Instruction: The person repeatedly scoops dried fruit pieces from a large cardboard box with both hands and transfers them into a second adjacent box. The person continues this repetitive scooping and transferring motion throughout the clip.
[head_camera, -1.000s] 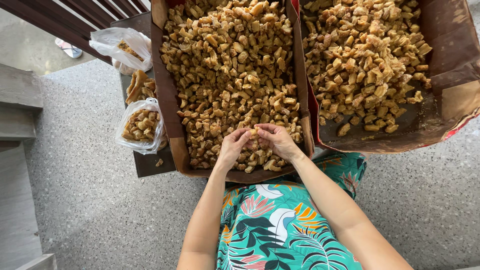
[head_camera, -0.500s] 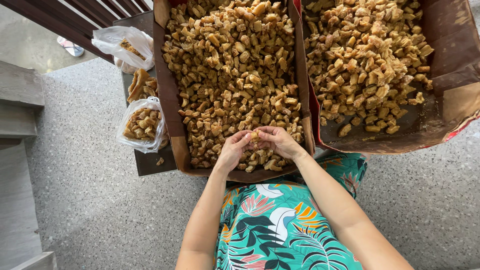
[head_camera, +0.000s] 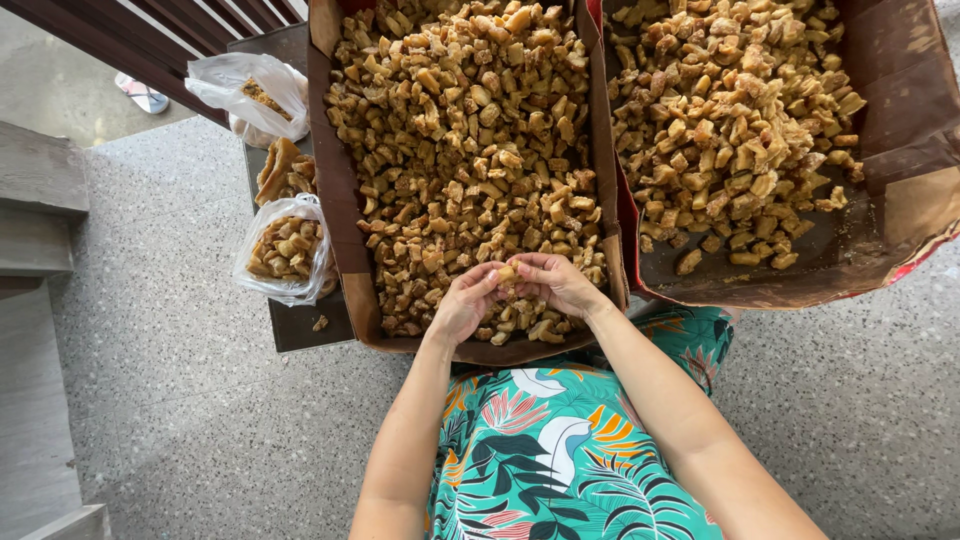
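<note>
We pinch one golden chunk (head_camera: 507, 273) between our left hand (head_camera: 466, 303) and right hand (head_camera: 556, 283), above the near end of the left cardboard box (head_camera: 345, 240). We judge we are sorting pieces one by one; parting this chunk needs a steady pull from both thumbs.

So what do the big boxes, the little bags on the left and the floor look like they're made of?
The boxes look like brown cardboard, matte, with soft bent edges. The bags are thin clear plastic, glossy and crinkled, so the pieces inside show through. The floor seems to be speckled grey terrazzo or polished stone, smooth.
</note>
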